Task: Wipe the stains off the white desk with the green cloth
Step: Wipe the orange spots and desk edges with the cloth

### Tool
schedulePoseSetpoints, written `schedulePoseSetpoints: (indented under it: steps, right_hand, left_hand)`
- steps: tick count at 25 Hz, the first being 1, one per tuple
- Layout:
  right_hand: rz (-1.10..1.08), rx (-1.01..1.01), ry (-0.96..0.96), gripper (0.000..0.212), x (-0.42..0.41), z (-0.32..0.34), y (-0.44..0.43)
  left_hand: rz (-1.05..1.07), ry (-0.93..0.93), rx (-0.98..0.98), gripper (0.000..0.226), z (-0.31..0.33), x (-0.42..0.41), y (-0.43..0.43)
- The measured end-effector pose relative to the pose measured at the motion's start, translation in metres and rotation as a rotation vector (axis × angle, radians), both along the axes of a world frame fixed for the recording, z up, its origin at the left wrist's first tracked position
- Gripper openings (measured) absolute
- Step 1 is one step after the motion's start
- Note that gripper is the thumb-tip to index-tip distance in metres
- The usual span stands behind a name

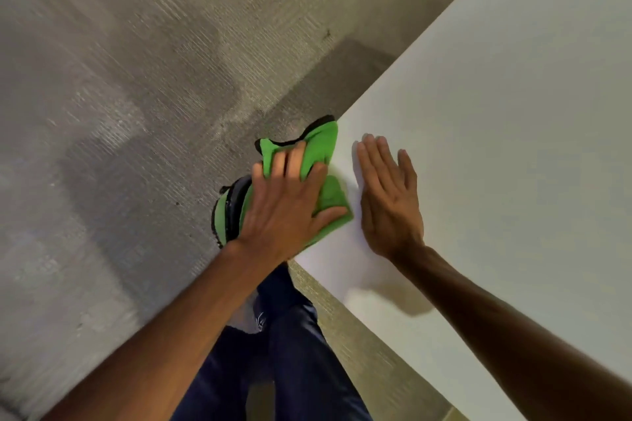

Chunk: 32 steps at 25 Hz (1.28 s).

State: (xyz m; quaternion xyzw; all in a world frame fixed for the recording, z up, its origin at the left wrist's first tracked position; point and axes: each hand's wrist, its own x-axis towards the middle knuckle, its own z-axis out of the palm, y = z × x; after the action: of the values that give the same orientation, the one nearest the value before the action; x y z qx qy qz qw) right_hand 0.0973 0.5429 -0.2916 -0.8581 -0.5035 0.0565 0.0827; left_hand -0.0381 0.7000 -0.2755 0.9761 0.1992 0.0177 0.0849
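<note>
Green cloth under left hand at white desk edge

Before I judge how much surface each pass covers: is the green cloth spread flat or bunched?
Bunched. The green cloth is crumpled under the left hand at the white desk edge, part overhanging it.

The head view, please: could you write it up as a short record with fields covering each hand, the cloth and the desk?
left hand: fingers spread, pressing the green cloth at the desk's edge
right hand: flat, palm down on the white desk, beside the cloth, holding nothing
green cloth: bunched, partly on the desk, partly hanging past its edge
white desk: no stains discernible in the visible area
floor: grey carpet
</note>
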Motion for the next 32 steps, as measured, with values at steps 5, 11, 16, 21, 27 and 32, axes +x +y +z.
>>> schedulePoseSetpoints:
  steps: [5, 11, 16, 21, 27, 32]
  right_hand:
    - [-0.036, 0.012, -0.004, 0.059, 0.000, 0.002, 0.002]
    - [-0.091, -0.065, 0.003, 0.064, 0.001, 0.007, 0.008]
    - [-0.482, 0.161, 0.099, 0.059, -0.009, 0.015, 0.037]
    - [-0.758, 0.022, 0.075, 0.073, -0.029, 0.013, 0.060]
    - [-0.770, -0.011, -0.027, 0.064, -0.027, -0.007, 0.054]
    - [-0.788, -0.005, -0.031, 0.061, -0.026, -0.010, 0.055]
  left_hand:
    - [0.074, -0.105, -0.089, 0.034, 0.005, 0.016, 0.012]
    - [0.329, -0.241, -0.458, 0.039, 0.001, 0.027, 0.038]
    - [0.536, -0.315, -1.136, 0.020, -0.016, 0.010, 0.122]
    - [0.535, -0.355, -1.373, 0.018, -0.029, -0.003, 0.184]
    - [0.387, -0.373, -1.599, 0.019, -0.042, 0.020, 0.182]
    - [0.244, -0.302, -1.813, 0.017, -0.058, 0.026, 0.179]
